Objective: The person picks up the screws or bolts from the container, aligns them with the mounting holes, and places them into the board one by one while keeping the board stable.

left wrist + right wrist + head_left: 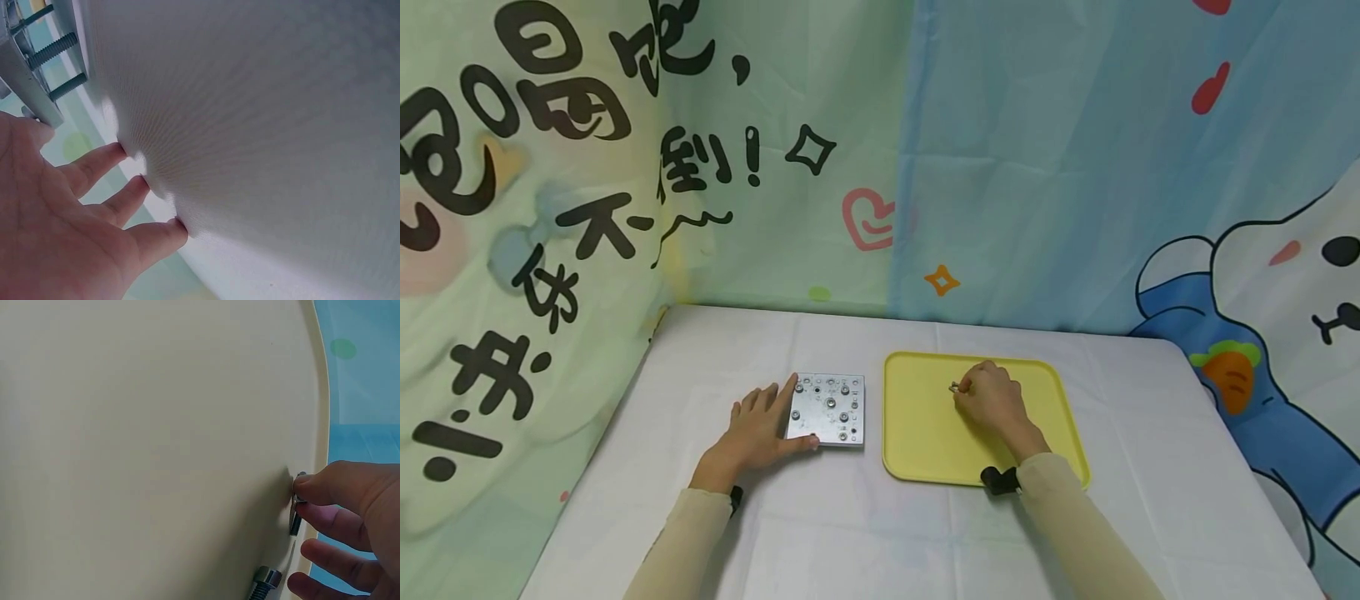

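Note:
A silver metal plate (827,408) with several bolt heads and holes on its top lies on the white table. In the left wrist view, threaded bolt shanks (53,50) stick out from it toward the tabletop. My left hand (763,429) is spread along the plate's left side, index finger at the far corner and thumb at the near edge; its other fingertips press the cloth. Over the yellow tray (917,450), my right hand (994,400) pinches a small metal bolt (295,522) between thumb and index finger. Another bolt (265,581) lies on the tray close by.
A white cloth (865,533) covers the table. The tray's raised rim (886,417) faces the plate across a narrow strip of cloth. Printed fabric curtains (1015,167) hang behind the table and on its left side.

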`<state>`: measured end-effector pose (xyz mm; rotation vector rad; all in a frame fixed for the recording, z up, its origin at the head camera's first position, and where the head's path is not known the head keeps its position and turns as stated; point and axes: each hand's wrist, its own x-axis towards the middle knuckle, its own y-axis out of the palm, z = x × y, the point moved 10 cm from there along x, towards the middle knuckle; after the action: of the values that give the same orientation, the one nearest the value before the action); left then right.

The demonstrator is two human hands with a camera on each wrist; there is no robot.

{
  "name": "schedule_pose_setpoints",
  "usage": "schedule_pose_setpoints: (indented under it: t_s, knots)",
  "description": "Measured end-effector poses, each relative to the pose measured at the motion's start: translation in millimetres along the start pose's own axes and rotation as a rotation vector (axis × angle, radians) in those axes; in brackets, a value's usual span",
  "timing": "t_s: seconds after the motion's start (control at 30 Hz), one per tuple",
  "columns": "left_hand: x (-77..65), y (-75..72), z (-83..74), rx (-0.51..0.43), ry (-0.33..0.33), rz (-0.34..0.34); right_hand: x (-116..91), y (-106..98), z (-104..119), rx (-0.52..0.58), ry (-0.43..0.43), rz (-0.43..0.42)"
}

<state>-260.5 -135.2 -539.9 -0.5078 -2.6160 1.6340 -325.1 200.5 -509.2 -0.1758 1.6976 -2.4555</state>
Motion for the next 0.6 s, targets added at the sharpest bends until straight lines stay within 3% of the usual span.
schedule_pose_setpoints:
  t_s: [0.3,0.6]
  knots:
    - [0.9,0.4,1.4,0.008,0.001,-0.005,-3,-6,8,-0.006,-0.020,-0.031]
    - [0.1,0.3,0.9,0.002,0.001,-0.007,-14,-10,37,0.061,-0.104,-0.053]
